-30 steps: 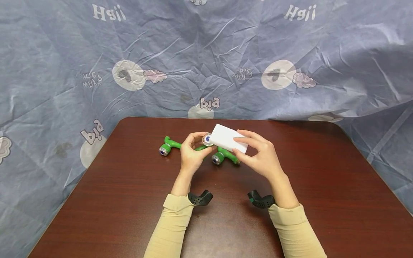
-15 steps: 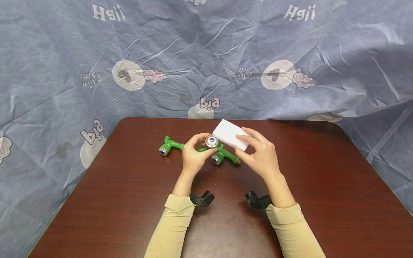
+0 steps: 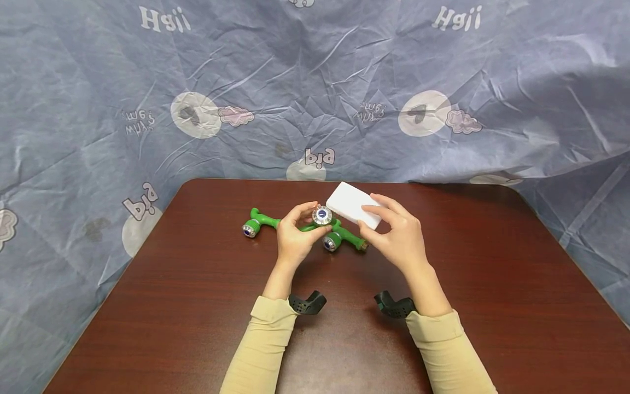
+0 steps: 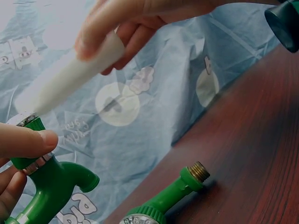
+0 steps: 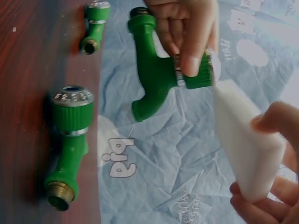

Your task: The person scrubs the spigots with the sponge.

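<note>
My left hand (image 3: 293,241) pinches a green tap (image 5: 152,70) by its ribbed handle, holding it above the table. The tap's silver-rimmed cap with a blue centre faces me in the head view; its spout and threaded inlet show in the right wrist view. In my right hand (image 3: 401,238) is a white block-shaped sponge (image 3: 350,203), gripped at one end between thumb and fingers. The sponge's near corner lies at the rim of the tap's cap. Two more green taps lie behind my hands: one left (image 3: 251,227), one right (image 3: 339,238), partly covered.
A dark red-brown table (image 3: 197,328) stretches beneath both arms. Behind its far edge hangs a wrinkled blue-grey printed cloth (image 3: 295,82). Black wrist mounts (image 3: 307,302) sit on both wrists.
The sponge has moved up and right from the tap's cap, uncovering its face. The held tap has shifted slightly right. During the last half second both hands have barely moved.
</note>
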`<action>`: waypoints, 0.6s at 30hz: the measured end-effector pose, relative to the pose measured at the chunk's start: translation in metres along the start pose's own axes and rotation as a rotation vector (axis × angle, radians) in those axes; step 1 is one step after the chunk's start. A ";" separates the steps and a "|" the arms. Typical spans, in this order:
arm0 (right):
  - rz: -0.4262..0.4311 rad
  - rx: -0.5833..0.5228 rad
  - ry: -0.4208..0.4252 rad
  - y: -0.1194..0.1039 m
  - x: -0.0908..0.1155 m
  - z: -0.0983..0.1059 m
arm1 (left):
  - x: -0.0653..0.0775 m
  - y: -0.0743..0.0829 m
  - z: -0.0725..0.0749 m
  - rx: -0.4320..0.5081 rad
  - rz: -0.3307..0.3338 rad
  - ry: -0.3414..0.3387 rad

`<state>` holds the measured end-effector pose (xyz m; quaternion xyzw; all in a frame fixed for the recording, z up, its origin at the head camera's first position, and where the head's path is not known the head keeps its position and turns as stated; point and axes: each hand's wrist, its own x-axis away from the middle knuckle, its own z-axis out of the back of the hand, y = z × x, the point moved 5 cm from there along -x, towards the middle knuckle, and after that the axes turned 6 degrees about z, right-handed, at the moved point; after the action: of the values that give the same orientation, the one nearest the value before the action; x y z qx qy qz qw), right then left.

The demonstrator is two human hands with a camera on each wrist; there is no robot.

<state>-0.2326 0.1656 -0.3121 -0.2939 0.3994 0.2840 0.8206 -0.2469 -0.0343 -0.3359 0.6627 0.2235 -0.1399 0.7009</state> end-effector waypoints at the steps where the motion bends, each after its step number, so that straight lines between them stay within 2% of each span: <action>1: -0.003 -0.028 -0.002 0.000 0.000 0.000 | 0.000 0.000 0.000 0.001 0.001 -0.002; 5: 0.042 -0.124 -0.064 -0.009 -0.001 -0.005 | 0.000 0.000 0.000 -0.008 0.002 -0.013; 8: 0.063 -0.094 -0.092 -0.011 0.000 -0.010 | 0.000 0.000 0.000 -0.021 -0.006 -0.015; 13: -0.014 0.028 -0.015 -0.001 0.002 -0.007 | 0.000 0.001 0.002 -0.012 -0.016 -0.004; 15: -0.042 0.016 0.026 0.002 0.002 -0.004 | 0.000 0.001 0.002 -0.005 -0.019 0.001; 18: -0.028 -0.085 0.040 0.000 0.001 -0.003 | -0.001 0.001 0.003 -0.002 -0.020 0.002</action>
<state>-0.2338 0.1642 -0.3145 -0.3396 0.3994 0.2830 0.8032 -0.2464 -0.0373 -0.3345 0.6598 0.2312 -0.1460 0.6999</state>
